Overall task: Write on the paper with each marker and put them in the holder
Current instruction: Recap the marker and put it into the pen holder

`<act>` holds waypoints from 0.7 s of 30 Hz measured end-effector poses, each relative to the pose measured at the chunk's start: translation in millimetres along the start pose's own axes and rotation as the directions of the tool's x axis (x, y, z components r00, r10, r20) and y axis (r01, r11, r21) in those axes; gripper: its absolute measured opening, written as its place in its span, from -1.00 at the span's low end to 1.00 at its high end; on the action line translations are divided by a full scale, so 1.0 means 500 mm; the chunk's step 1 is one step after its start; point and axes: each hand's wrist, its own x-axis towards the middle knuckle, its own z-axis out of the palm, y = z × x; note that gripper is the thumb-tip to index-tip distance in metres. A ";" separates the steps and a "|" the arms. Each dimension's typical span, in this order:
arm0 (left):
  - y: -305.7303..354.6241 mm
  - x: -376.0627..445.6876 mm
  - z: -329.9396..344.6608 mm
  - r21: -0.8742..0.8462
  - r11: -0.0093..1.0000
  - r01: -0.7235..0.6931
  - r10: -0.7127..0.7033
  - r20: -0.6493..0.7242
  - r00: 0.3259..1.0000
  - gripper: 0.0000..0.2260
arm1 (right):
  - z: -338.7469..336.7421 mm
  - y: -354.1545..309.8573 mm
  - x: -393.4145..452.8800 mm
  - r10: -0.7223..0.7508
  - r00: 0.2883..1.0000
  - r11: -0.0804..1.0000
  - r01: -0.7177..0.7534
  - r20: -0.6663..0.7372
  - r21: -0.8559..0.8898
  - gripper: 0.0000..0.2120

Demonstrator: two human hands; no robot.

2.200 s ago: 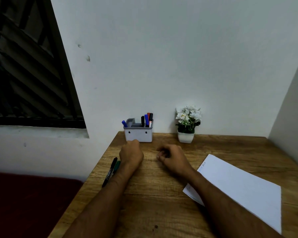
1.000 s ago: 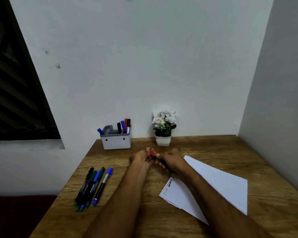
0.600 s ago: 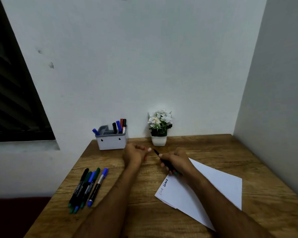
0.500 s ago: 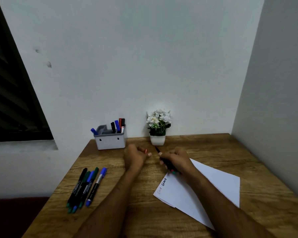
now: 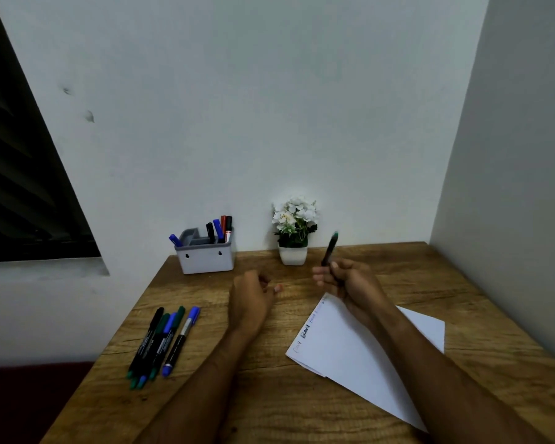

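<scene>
Above wooden desk [image 5: 269, 395], marker [image 5: 329, 251] juts up from right hand [image 5: 350, 282] grip.

right hand [image 5: 350, 280] gripping marker [image 5: 330, 249], paper [image 5: 350, 344] below

Two bare forearms are seen reaching in from the lower edge; no sleeve is worn on either arm up to the frame's edge; the left hand [image 5: 249, 299] and right hand [image 5: 353, 283] are uncovered, with wrists left bare behind each hand.
</scene>
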 end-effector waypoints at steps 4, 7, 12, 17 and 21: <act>0.019 -0.021 0.000 0.018 0.961 -0.277 0.274 0.088 0.958 -0.88 | -0.049 -0.012 0.003 -0.089 0.994 0.992 0.082 -0.062 -0.096 -0.88; 0.030 -0.034 0.010 -0.027 0.905 -0.425 0.422 0.184 0.888 -0.75 | -0.075 -0.008 0.001 -0.174 0.979 0.958 0.144 -0.102 -0.246 -0.84; 0.029 -0.060 0.033 -0.088 0.848 -0.522 0.509 0.408 0.758 -0.78 | -0.092 -0.001 -0.007 -0.222 0.973 0.901 0.179 -0.066 -0.394 -0.90; 0.016 -0.059 0.043 -0.011 0.823 -0.567 0.495 0.502 0.709 -0.60 | -0.084 0.003 -0.004 -0.237 0.971 0.840 0.203 -0.004 -0.504 -0.94; 0.004 -0.055 0.055 0.016 0.813 -0.582 0.483 0.539 0.690 -0.57 | -0.080 0.004 0.003 -0.236 0.970 0.815 0.225 0.048 -0.535 -0.87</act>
